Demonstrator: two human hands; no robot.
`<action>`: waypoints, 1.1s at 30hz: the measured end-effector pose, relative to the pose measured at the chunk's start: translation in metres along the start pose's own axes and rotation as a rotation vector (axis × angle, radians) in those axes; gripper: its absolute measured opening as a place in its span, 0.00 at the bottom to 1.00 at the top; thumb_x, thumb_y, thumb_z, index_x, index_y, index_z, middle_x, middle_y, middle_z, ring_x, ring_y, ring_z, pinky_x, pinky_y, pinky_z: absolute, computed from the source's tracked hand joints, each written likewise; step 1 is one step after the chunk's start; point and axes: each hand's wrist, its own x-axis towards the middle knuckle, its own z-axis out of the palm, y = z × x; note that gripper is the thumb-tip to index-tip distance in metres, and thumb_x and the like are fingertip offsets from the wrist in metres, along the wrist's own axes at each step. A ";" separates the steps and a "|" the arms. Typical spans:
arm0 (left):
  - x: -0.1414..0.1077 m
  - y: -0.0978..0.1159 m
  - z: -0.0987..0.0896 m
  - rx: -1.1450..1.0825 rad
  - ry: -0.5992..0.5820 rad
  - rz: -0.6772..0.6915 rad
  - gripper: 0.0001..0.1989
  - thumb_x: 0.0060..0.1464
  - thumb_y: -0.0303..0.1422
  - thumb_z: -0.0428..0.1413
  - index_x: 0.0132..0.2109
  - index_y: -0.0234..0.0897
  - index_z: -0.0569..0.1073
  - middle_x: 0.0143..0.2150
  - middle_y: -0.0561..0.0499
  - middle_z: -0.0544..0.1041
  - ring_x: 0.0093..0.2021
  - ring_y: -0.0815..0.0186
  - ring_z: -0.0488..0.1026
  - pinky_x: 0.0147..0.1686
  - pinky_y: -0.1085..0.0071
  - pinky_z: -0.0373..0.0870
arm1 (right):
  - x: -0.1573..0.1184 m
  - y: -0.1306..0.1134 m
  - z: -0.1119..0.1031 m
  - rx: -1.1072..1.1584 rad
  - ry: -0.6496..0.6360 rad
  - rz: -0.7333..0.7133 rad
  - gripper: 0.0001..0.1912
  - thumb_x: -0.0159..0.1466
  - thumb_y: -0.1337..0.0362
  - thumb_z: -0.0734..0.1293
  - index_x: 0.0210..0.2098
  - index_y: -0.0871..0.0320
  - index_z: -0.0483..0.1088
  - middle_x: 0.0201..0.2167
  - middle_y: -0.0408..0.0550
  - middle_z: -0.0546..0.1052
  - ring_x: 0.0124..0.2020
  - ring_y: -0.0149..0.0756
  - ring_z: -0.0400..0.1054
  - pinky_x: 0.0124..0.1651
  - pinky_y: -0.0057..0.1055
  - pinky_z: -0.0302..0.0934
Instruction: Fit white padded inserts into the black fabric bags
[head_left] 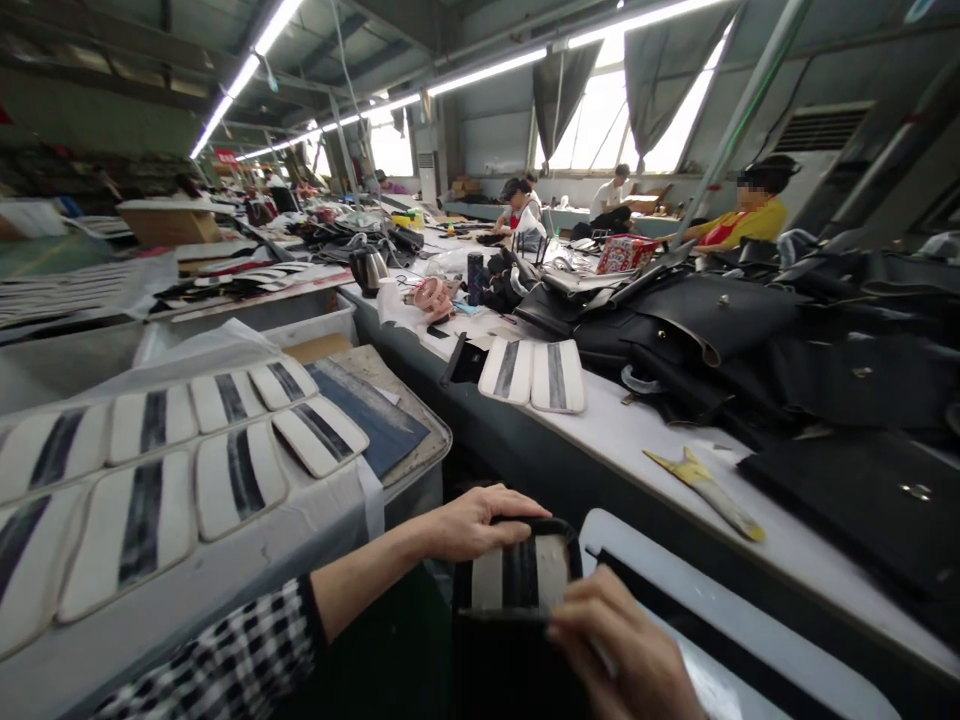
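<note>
In front of me is a black bag piece (517,655) with a raised rim. A white panel with a dark stripe (486,585) sits inside that rim. My left hand (476,522) grips the far rim, fingers over the outside and thumb on the inner side. At the near right edge, my right hand (626,640) is closed with the fingertips pinched together, slightly blurred. Something pale shows between its fingers, too unclear to name. Much of the black piece's lower part is lost in shadow.
Several striped white panels (157,510) lie in rows at left. Two more panels (506,370) rest on the long table, near a yellow-and-grey strip (705,492). Black bags (675,320) are heaped at right. A co-worker in yellow (750,220) sits beyond them.
</note>
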 end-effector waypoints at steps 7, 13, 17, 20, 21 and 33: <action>-0.018 -0.010 -0.001 -0.362 0.068 -0.070 0.44 0.58 0.62 0.29 0.59 0.36 0.72 0.62 0.41 0.67 0.63 0.49 0.61 0.64 0.54 0.52 | 0.009 0.027 0.012 0.144 0.132 0.713 0.24 0.50 0.63 0.75 0.44 0.55 0.65 0.36 0.43 0.71 0.36 0.38 0.66 0.39 0.33 0.63; -0.024 -0.011 0.012 -0.248 0.220 -0.142 0.27 0.50 0.49 0.62 0.55 0.44 0.75 0.60 0.46 0.68 0.61 0.49 0.62 0.62 0.59 0.56 | -0.017 0.008 0.066 0.222 0.406 0.692 0.16 0.58 0.60 0.69 0.45 0.53 0.65 0.40 0.44 0.71 0.41 0.39 0.67 0.43 0.32 0.62; -0.020 -0.012 0.022 -0.230 0.289 -0.196 0.18 0.53 0.42 0.61 0.51 0.44 0.78 0.57 0.48 0.69 0.59 0.53 0.65 0.59 0.64 0.60 | -0.013 0.002 0.077 0.319 0.529 0.744 0.08 0.64 0.56 0.65 0.38 0.53 0.67 0.34 0.42 0.73 0.36 0.37 0.68 0.40 0.30 0.60; -0.020 -0.015 0.021 -0.211 0.308 -0.224 0.16 0.54 0.40 0.60 0.50 0.45 0.78 0.56 0.48 0.69 0.58 0.55 0.66 0.59 0.65 0.60 | -0.008 0.007 0.076 0.364 0.523 0.740 0.12 0.67 0.54 0.61 0.33 0.54 0.69 0.29 0.42 0.72 0.31 0.35 0.67 0.35 0.28 0.59; -0.019 -0.015 0.017 -0.208 0.288 -0.225 0.17 0.54 0.41 0.60 0.51 0.45 0.78 0.56 0.48 0.68 0.58 0.55 0.66 0.58 0.65 0.61 | -0.006 0.010 0.075 0.371 0.514 0.731 0.14 0.67 0.53 0.61 0.31 0.55 0.69 0.27 0.42 0.71 0.29 0.34 0.66 0.33 0.27 0.59; 0.026 0.025 -0.017 0.218 -0.353 -0.070 0.11 0.56 0.39 0.60 0.44 0.40 0.78 0.31 0.54 0.75 0.32 0.69 0.71 0.34 0.76 0.66 | -0.001 0.018 0.092 0.556 0.371 0.713 0.26 0.64 0.43 0.59 0.22 0.57 0.67 0.19 0.41 0.64 0.22 0.31 0.58 0.26 0.27 0.54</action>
